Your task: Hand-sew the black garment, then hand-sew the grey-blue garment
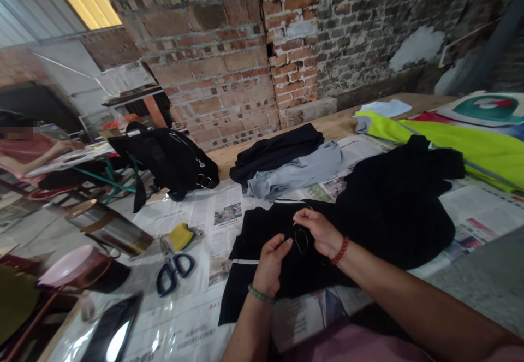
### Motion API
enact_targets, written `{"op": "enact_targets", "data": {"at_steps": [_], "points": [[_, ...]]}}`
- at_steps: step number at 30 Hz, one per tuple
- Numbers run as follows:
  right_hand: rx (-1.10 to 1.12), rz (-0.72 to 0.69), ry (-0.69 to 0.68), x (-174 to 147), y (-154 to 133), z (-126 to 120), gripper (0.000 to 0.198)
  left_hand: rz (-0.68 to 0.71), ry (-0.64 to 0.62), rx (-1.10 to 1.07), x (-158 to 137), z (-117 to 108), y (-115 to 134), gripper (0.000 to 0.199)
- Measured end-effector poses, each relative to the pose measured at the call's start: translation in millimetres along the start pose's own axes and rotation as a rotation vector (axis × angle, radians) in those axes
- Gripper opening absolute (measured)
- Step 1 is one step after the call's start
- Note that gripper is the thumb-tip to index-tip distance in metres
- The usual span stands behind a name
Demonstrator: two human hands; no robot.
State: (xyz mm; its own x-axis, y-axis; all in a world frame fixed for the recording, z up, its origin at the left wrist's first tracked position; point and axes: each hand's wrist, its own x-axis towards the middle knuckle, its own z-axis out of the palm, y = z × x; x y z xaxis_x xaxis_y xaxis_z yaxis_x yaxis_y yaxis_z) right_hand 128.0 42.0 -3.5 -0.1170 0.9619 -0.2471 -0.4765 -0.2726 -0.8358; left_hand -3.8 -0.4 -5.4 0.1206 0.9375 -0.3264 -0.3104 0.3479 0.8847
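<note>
Both hands work over a black garment (282, 274) with white stripes, spread on newspaper. My left hand (271, 261), with a green bead bracelet, is closed, thumb and forefinger pinched together. Higher and to its right, my right hand (321, 232), wearing a red bead bracelet, is closed in a pinch as well. A thin pale thread (303, 242) loops between the two hands, its ends running to the fingertips. Whether a needle is there is too small to tell. More bunched black cloth (397, 203) lies to the right of my right hand.
Scissors (174, 272), a yellow sponge (181, 236), a metal flask (108, 225), a pink-lidded cup (82, 269) and a phone (112, 326) stand left. Behind lie a black bag (176, 160), folded grey cloth (297, 170), a yellow vest (450, 146) and an iron (487, 108). Another person sits far left.
</note>
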Motion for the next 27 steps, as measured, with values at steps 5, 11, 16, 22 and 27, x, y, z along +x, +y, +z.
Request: {"op": "enact_targets", "data": {"at_steps": [5,11,16,22,27], "points": [[0.041,0.017,0.006,7.4,-1.4,-0.4,0.019,0.009,-0.017,-0.013,-4.2,-1.3,1.5,0.023],[0.080,0.044,-0.033,20.5,-19.4,-15.9,0.016,0.009,-0.033,0.003,-5.9,-1.5,2.5,0.021],[0.093,0.000,-0.107,25.1,-34.1,-17.4,0.013,-0.002,-0.018,-0.011,-2.8,-2.8,1.7,0.021],[0.149,-0.065,-0.084,38.2,-63.2,-18.8,0.008,0.005,-0.008,-0.032,-3.8,-2.5,3.3,0.021],[0.124,-0.114,-0.080,47.7,-81.5,-21.4,0.010,0.011,-0.002,-0.023,-5.0,-1.7,4.8,0.021]]}}
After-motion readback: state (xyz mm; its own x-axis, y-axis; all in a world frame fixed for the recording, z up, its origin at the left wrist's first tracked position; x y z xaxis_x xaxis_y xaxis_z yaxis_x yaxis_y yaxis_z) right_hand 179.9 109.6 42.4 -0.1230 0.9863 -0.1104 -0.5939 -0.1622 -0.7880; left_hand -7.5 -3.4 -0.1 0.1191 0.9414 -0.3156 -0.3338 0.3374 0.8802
